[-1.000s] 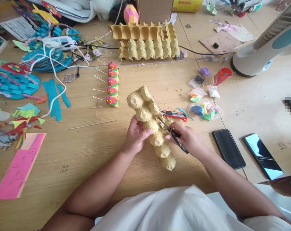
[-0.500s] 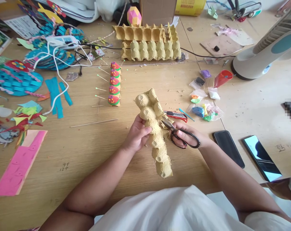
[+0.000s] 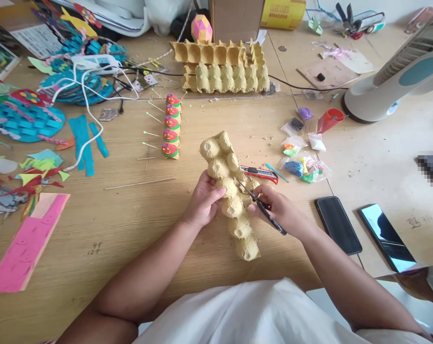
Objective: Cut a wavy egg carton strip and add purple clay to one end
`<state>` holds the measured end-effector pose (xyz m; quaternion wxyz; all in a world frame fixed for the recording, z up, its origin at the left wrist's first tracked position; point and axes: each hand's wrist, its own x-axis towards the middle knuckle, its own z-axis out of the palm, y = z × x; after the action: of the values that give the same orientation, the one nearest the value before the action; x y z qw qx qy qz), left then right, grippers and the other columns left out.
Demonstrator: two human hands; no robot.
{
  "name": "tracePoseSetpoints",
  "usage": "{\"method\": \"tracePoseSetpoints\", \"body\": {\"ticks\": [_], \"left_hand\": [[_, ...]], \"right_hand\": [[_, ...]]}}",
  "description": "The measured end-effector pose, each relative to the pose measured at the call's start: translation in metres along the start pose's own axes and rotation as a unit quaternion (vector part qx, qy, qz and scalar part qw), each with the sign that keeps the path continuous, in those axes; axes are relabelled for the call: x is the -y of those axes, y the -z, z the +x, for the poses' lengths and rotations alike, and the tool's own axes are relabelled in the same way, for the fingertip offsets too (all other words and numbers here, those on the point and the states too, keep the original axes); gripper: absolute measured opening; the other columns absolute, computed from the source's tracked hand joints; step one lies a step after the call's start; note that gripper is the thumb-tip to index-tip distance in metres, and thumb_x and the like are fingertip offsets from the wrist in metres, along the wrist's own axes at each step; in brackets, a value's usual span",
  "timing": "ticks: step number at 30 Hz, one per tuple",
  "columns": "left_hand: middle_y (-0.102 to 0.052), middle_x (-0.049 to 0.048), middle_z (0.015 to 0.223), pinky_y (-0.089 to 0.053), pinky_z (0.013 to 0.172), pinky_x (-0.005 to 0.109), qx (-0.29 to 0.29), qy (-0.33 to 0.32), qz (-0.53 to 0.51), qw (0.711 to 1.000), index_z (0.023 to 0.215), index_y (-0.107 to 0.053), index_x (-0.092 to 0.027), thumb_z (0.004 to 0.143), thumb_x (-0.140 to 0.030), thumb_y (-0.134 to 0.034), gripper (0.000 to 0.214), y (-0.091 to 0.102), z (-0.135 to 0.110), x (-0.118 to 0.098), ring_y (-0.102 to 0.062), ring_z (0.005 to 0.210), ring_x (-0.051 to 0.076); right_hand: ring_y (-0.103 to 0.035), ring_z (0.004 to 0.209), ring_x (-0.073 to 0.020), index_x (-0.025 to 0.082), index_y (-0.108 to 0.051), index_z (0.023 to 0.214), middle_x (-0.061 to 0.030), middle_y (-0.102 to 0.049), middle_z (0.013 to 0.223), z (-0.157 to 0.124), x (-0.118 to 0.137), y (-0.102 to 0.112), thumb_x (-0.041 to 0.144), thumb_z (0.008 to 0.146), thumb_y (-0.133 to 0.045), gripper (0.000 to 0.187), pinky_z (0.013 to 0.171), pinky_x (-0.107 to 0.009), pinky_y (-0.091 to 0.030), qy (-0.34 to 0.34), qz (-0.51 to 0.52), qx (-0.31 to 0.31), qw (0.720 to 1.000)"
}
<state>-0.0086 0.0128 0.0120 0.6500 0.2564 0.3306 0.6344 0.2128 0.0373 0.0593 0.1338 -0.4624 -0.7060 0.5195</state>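
Note:
My left hand (image 3: 204, 200) grips a yellowish pulp egg carton (image 3: 218, 167) by its left side, thumb on top, and holds it above the table. The carton shows two rows of bumps, with the right row partly cut away from the left. In my right hand (image 3: 279, 210) are black-handled scissors (image 3: 269, 218), turned edge-on, their blades at the gap between the two rows. How far the blades are apart is hard to see. A red utility knife (image 3: 261, 173) lies on the table just beyond the carton.
A painted red-and-green caterpillar (image 3: 171, 126) made of carton cups stands at centre left. More egg cartons (image 3: 232, 79) sit at the back. Bags of coloured clay (image 3: 298, 167), a red cup (image 3: 330, 120), a fan (image 3: 374, 98) and two phones (image 3: 338, 224) are on the right.
The scissors have rotated from lying flat to edge-on, and their tips have moved slightly left into the carton. The carton's near end has tilted slightly to the right.

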Motion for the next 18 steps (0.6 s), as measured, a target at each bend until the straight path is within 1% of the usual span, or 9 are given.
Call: {"method": "tracePoseSetpoints", "body": {"ticks": [2,4,8,13,18], "left_hand": [[-0.071,0.0003,0.102,-0.057,0.076,0.026,-0.004,0.004,-0.016,1.000,0.111,-0.063,-0.025,0.070,-0.036,-0.091,0.051,-0.002,-0.001,-0.002,-0.069,0.087,0.014],[-0.072,0.0007,0.104,-0.058,0.076,0.027,-0.005,0.013,-0.025,1.000,0.113,-0.064,-0.026,0.070,-0.036,-0.090,0.051,-0.002,-0.001,-0.003,-0.069,0.088,0.015],[-0.073,0.0009,0.100,-0.058,0.074,0.029,-0.007,0.025,-0.031,0.999,0.111,-0.066,-0.026,0.072,-0.037,-0.088,0.046,-0.003,-0.002,-0.003,-0.069,0.085,0.017],[-0.073,0.0013,0.099,-0.059,0.073,0.030,0.007,0.041,-0.045,0.998,0.114,-0.066,-0.026,0.072,-0.037,-0.089,0.049,-0.003,-0.004,-0.003,-0.070,0.083,0.017],[-0.073,0.0017,0.105,-0.061,0.075,0.030,0.034,0.061,-0.057,0.996,0.119,-0.064,-0.027,0.075,-0.036,-0.088,0.051,-0.001,-0.006,0.001,-0.071,0.088,0.018]], "right_hand": [[-0.040,0.064,-0.0122,0.024,-0.051,0.098,0.0064,-0.047,0.070,-0.003,-0.003,-0.007,0.051,0.092,-0.067,0.032,0.058,-0.025,-0.032,-0.015,-0.004,-0.015,1.000],[-0.040,0.063,-0.0128,0.025,-0.050,0.100,0.0068,-0.046,0.068,-0.004,-0.005,-0.013,0.048,0.092,-0.066,0.030,0.058,-0.026,-0.032,-0.021,0.017,-0.026,0.999],[-0.042,0.063,-0.0133,0.025,-0.048,0.099,0.0068,-0.048,0.067,-0.001,-0.004,-0.022,0.043,0.088,-0.069,0.029,0.058,-0.026,-0.033,-0.008,0.042,-0.048,0.998],[-0.039,0.060,-0.0122,0.025,-0.048,0.095,0.0084,-0.045,0.064,0.006,0.003,-0.026,0.037,0.084,-0.069,0.027,0.056,-0.025,-0.031,-0.004,0.058,-0.063,0.996],[-0.037,0.056,-0.0112,0.024,-0.050,0.098,0.0094,-0.044,0.061,0.013,0.002,-0.028,0.030,0.082,-0.065,0.023,0.055,-0.025,-0.029,0.004,0.093,-0.068,0.993]]}}
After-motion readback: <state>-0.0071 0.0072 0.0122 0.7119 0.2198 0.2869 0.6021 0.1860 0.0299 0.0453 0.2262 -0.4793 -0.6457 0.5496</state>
